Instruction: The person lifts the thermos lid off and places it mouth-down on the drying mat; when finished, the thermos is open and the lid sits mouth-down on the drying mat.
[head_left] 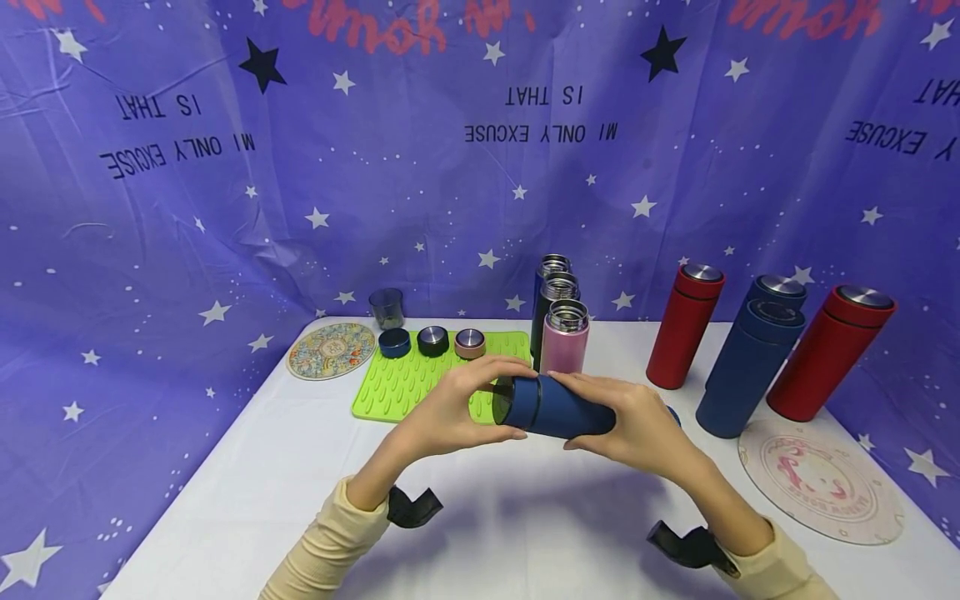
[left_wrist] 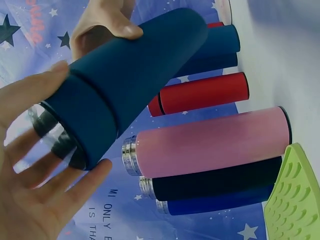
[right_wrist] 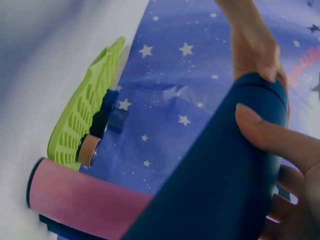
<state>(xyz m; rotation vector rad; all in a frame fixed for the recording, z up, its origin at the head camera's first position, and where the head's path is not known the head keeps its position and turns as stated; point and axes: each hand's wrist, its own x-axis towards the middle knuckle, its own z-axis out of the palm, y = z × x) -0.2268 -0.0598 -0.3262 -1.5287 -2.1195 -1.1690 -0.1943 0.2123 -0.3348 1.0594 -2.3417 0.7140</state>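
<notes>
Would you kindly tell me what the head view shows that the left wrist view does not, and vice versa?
Only the head view shows the cup, the patterned round mat and the three caps. Only the left wrist view shows the pink bottle down to its dark base. Both show the left hand and right hand holding a blue bottle, plus part of the green mat.

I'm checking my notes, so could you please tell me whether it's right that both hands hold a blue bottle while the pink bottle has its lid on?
Not quite: the pink bottle has no lid on, as the head view shows by its bare metal neck. The left hand and right hand do hold a blue bottle.
</notes>
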